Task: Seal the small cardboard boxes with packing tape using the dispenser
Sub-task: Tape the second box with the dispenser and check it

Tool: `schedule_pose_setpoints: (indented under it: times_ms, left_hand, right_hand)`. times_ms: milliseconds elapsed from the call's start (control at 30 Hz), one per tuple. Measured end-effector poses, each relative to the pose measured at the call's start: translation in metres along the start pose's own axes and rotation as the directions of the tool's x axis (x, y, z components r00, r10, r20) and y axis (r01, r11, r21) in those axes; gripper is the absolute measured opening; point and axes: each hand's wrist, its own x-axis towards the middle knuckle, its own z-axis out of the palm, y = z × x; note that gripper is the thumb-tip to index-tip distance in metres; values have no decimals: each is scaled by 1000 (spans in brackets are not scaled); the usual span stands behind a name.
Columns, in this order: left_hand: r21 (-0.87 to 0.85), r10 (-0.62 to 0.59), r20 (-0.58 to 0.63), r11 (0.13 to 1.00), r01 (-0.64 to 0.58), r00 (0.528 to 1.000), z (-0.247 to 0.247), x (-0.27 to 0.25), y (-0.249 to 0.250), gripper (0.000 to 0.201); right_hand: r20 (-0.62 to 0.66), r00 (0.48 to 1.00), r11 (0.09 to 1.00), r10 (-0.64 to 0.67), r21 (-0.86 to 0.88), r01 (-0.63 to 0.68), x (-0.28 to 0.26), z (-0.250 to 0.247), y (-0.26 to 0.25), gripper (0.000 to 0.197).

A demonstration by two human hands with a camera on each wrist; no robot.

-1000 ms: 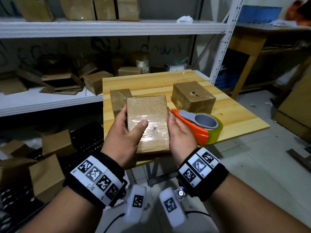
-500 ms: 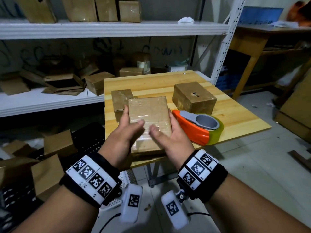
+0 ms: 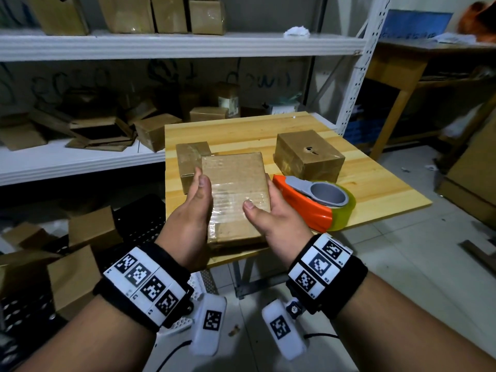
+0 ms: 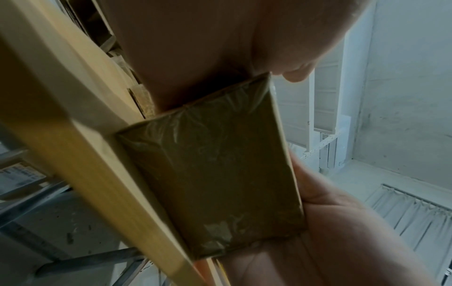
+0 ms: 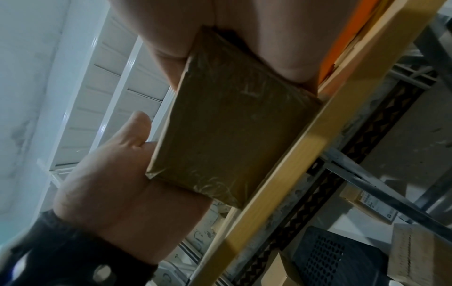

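A flat cardboard box (image 3: 236, 181) with clear tape across its top lies at the front edge of the wooden table (image 3: 375, 189). My left hand (image 3: 194, 208) grips its left side, thumb at the top edge. My right hand (image 3: 268, 213) grips the right side, thumb resting on the tape. The left wrist view shows the box's taped end (image 4: 215, 174) against the table edge, and the right wrist view shows the same end (image 5: 232, 135). The orange tape dispenser (image 3: 303, 210) with its yellowish roll (image 3: 345, 213) lies on the table just right of my right hand.
Two more small boxes stand on the table, one behind the held box at the left (image 3: 190, 159) and one at the back right (image 3: 308, 154). White shelves (image 3: 80, 162) with cardboard boxes run along the left and behind. More boxes lie on the floor at the left.
Both thumbs, which pressed together on the middle of the tape, have slid apart towards the box's sides. The box has stayed at the table's front edge.
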Motion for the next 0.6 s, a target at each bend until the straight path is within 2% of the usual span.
schedule_pose_setpoints:
  times_ms: [67, 100, 200, 267, 400, 500, 600]
  left_hand:
    - [46, 5, 6, 999, -5, 1000, 0, 0, 1, 105]
    - [91, 0, 21, 996, -1, 1000, 0, 1, 2, 108]
    - [180, 4, 16, 984, -7, 1000, 2, -5, 10, 81]
    - [165, 22, 24, 986, -26, 999, 5, -11, 14, 72]
    - [50, 63, 83, 996, -68, 994, 6, -9, 9, 77]
    - [-34, 92, 101, 995, -89, 991, 7, -7, 3, 74]
    - [-42, 127, 111, 992, -123, 986, 5, -5, 0, 79]
  right_hand:
    - [-27, 999, 998, 39, 41, -38, 2, -1, 1, 76]
    - [-60, 996, 997, 65, 52, -62, 4, -1, 3, 79]
    - [-124, 988, 995, 88, 57, -81, 8, 3, 8, 90]
    - [-169, 980, 993, 102, 74, -91, 9, 4, 10, 87]
    - [-223, 958, 979, 179, 141, -150, 9, 1, 9, 77]
    - [-172, 969, 979, 180, 127, -159, 8, 1, 6, 104]
    - [-139, 974, 971, 179, 183, -152, 8, 2, 4, 121]
